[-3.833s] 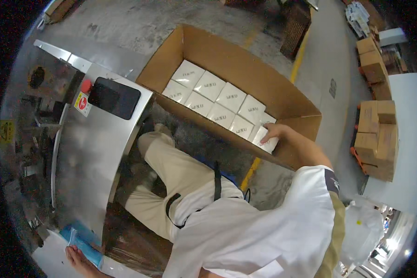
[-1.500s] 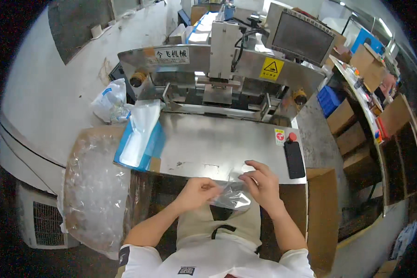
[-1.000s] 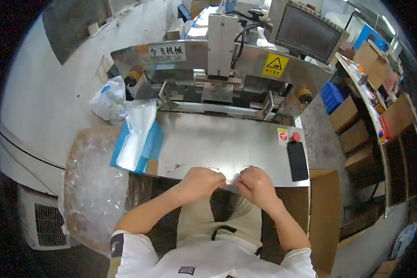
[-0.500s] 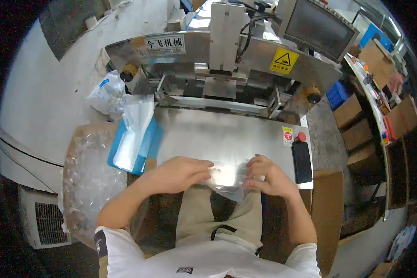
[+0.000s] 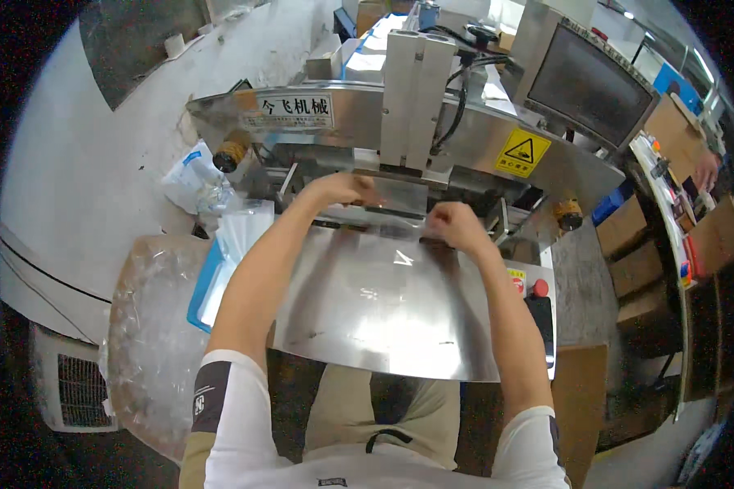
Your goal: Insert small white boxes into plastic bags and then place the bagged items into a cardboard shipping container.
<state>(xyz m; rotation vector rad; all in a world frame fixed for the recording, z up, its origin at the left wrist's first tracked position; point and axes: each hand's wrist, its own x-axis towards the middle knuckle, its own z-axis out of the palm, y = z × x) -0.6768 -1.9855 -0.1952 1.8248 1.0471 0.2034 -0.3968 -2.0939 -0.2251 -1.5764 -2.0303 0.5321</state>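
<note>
A clear plastic bag or film (image 5: 395, 226) is stretched between my two hands at the working slot of a metal machine (image 5: 359, 102). My left hand (image 5: 340, 191) is closed on its left end, with the fingers pointing right. At the other end, my right hand (image 5: 458, 226) pinches the plastic, fingers curled in. Both arms reach forward over the shiny steel worktop (image 5: 375, 301). The film is see-through, so its exact edges are hard to make out.
At the left stand a carton of crumpled clear plastic (image 5: 155, 334) and a blue box (image 5: 200, 289) holding white film. A red push button (image 5: 540, 288) and a black phone (image 5: 540, 322) are at the worktop's right. Behind rises a monitor (image 5: 591, 77).
Both hands have moved forward from the worktop's near edge to the machine's slot, carrying the clear plastic with them. The view has shifted slightly.
</note>
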